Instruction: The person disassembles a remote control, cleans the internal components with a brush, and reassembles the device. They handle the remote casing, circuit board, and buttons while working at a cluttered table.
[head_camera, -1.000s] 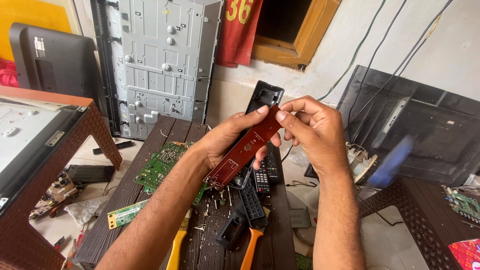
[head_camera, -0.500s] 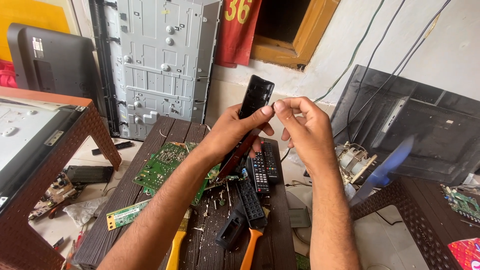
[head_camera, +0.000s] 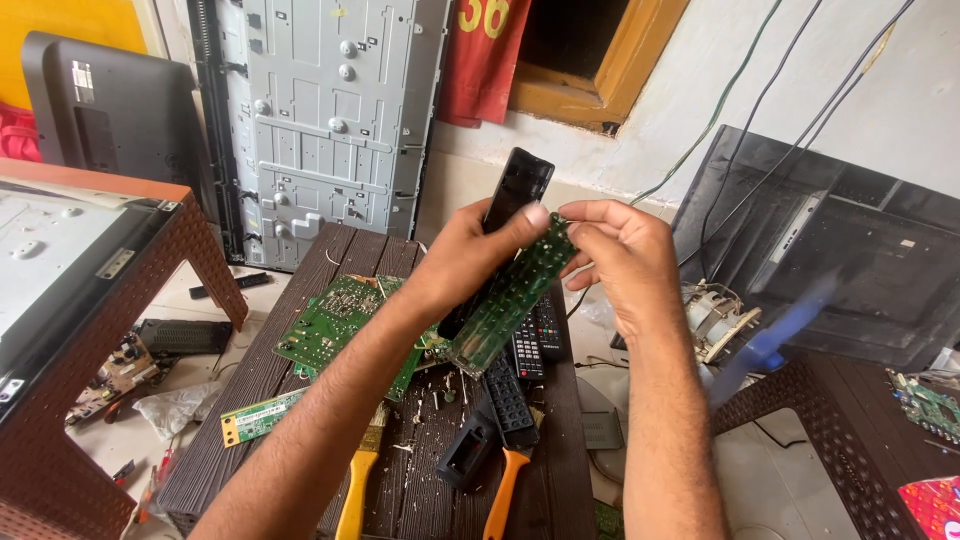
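Below both hands lies a dark slatted table (head_camera: 300, 330) strewn with a green circuit board (head_camera: 340, 320), remotes and orange-handled tools. The left hand (head_camera: 470, 260) wraps around a black remote shell (head_camera: 515, 190), thumb pressed on top. The right hand (head_camera: 620, 260) pinches the upper end of a long green keypad board (head_camera: 510, 295), studded with rows of small contacts, lying against the shell. The shell's lower half is hidden behind the left palm

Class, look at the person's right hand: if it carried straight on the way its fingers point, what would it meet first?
The right hand points leftward; it would first press into the green circuit strip it already pinches, then the left hand behind it.
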